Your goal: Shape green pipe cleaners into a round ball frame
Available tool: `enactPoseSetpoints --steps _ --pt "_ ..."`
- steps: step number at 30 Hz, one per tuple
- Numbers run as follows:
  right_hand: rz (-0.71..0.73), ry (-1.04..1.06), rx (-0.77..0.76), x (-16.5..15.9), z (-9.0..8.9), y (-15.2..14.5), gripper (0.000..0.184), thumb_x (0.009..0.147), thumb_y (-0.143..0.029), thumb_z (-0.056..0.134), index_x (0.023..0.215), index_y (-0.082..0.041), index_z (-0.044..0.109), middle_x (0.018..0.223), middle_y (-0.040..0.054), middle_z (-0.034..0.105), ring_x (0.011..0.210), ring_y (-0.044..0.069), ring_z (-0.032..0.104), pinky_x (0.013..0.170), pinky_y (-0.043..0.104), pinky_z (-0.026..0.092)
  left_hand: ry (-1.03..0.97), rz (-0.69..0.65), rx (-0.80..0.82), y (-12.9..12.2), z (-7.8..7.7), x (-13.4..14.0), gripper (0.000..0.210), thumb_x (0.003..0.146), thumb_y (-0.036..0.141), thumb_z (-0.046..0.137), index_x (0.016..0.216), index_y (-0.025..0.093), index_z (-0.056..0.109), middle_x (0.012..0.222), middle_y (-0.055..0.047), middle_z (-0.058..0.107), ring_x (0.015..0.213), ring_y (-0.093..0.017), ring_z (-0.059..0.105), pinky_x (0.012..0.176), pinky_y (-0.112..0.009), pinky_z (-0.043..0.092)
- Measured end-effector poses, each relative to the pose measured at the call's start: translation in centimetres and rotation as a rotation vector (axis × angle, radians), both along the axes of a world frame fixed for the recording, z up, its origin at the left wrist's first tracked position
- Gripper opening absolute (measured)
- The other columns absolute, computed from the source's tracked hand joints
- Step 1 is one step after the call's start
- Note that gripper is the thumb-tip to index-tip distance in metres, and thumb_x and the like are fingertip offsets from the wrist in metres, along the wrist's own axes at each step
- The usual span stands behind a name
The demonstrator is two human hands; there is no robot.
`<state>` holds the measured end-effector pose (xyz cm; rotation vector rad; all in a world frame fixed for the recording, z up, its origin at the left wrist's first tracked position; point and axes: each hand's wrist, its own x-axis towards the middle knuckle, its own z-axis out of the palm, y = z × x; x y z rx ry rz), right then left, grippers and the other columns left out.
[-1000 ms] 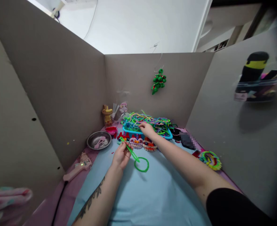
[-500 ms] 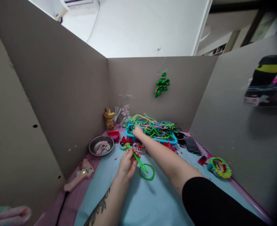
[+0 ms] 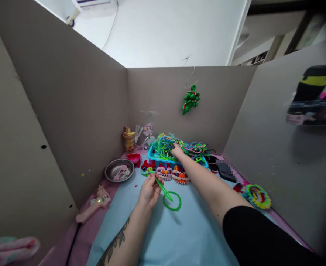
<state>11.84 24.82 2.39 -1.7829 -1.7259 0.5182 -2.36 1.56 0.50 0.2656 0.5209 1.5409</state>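
Observation:
My left hand (image 3: 149, 191) is closed around bent green pipe cleaners (image 3: 165, 193), which stick out to the lower right over the blue cloth. A ring of the same green (image 3: 172, 201) hangs or lies at their end; I cannot tell if it is joined. My right hand (image 3: 178, 151) reaches into a blue basket (image 3: 163, 162) heaped with loose, tangled pipe cleaners (image 3: 165, 146) in green, blue, yellow and purple. Its fingertips are hidden among the strands. In front of the basket stand small fuzzy figures: one red and green (image 3: 148, 168), one pink and white (image 3: 164, 172), one orange (image 3: 180, 175).
On the left are a metal bowl (image 3: 115, 174) with a pink tool inside and a pink glue gun (image 3: 95, 208) with its cord. A phone (image 3: 226, 171) and a yellow-green fuzzy wreath (image 3: 258, 196) lie on the right. Grey partitions (image 3: 157, 88) enclose the table.
My right hand has moved right, from the basket's left end toward its middle, and the orange figure now shows. My left hand keeps its hold on the green pipe cleaners.

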Motion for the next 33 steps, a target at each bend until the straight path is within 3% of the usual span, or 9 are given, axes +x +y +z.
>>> enactPoseSetpoints --steps 9,13,18,22,25,30,33 --pt "0.003 -0.008 -0.008 0.7 -0.7 -0.4 0.063 0.064 -0.008 0.051 0.126 -0.017 0.045 0.107 0.0111 0.062 0.088 0.022 0.062 0.069 0.025 0.048 0.003 0.014 -0.016 -0.1 0.4 -0.1 0.012 0.083 0.01 0.048 0.073 0.012 0.054 0.063 -0.001 0.056 0.054 -0.008 0.055 0.062 -0.026 0.051" --pt "0.109 -0.035 0.029 0.3 -1.0 -1.0 0.046 0.064 -0.006 0.051 0.107 -0.02 0.059 0.091 0.0038 0.066 0.079 0.018 0.061 0.066 0.024 0.047 0.006 0.014 -0.016 -0.1 0.3 0.0 0.01 0.082 0.01 0.05 0.073 0.012 0.054 0.063 -0.001 0.056 0.054 -0.008 0.056 0.062 -0.026 0.051" --pt "0.244 -0.075 0.041 -0.8 -1.5 -1.6 0.021 0.065 -0.019 0.061 0.085 -0.02 0.069 0.089 0.0024 0.066 0.084 0.016 0.06 0.077 0.023 0.045 0.012 0.013 -0.005 0.0 0.0 0.1 0.009 0.083 0.012 0.049 0.075 0.012 0.054 0.064 -0.001 0.056 0.055 -0.008 0.056 0.063 -0.026 0.052" --pt "0.229 -0.113 0.051 -1.7 -1.7 -1.9 0.028 0.061 -0.029 0.069 0.088 -0.02 0.07 0.103 0.0064 0.062 0.091 0.019 0.058 0.085 0.028 0.042 0.011 0.01 -0.007 0.1 0.1 0.0 0.011 0.084 0.011 0.047 0.076 0.012 0.054 0.064 0.0 0.056 0.055 -0.008 0.055 0.062 -0.026 0.052" --pt "0.197 -0.134 0.058 -2.2 -1.7 -2.2 0.023 0.061 -0.028 0.07 0.083 -0.021 0.071 0.105 0.0065 0.061 0.091 0.02 0.059 0.083 0.029 0.043 0.008 0.003 -0.006 0.1 0.0 -0.1 0.009 0.083 0.011 0.048 0.076 0.012 0.054 0.064 0.0 0.056 0.054 -0.008 0.056 0.062 -0.026 0.051" --pt "0.172 -0.152 0.095 -2.6 -1.4 -2.8 0.011 0.066 -0.022 0.064 0.075 -0.02 0.07 0.094 0.0059 0.065 0.088 0.02 0.059 0.079 0.028 0.043 0.012 0.004 0.009 0.1 -0.2 -0.1 0.007 0.082 0.01 0.05 0.077 0.012 0.055 0.064 0.0 0.056 0.055 -0.009 0.056 0.064 -0.026 0.051" --pt "0.164 -0.147 0.137 -2.9 -1.1 -3.4 0.013 0.07 -0.019 0.057 0.074 -0.019 0.07 0.087 0.007 0.066 0.083 0.019 0.06 0.076 0.027 0.043 0.016 0.006 0.013 0.0 -0.2 0.0 0.007 0.082 0.01 0.051 0.076 0.012 0.055 0.065 -0.001 0.056 0.055 -0.009 0.056 0.064 -0.026 0.051"
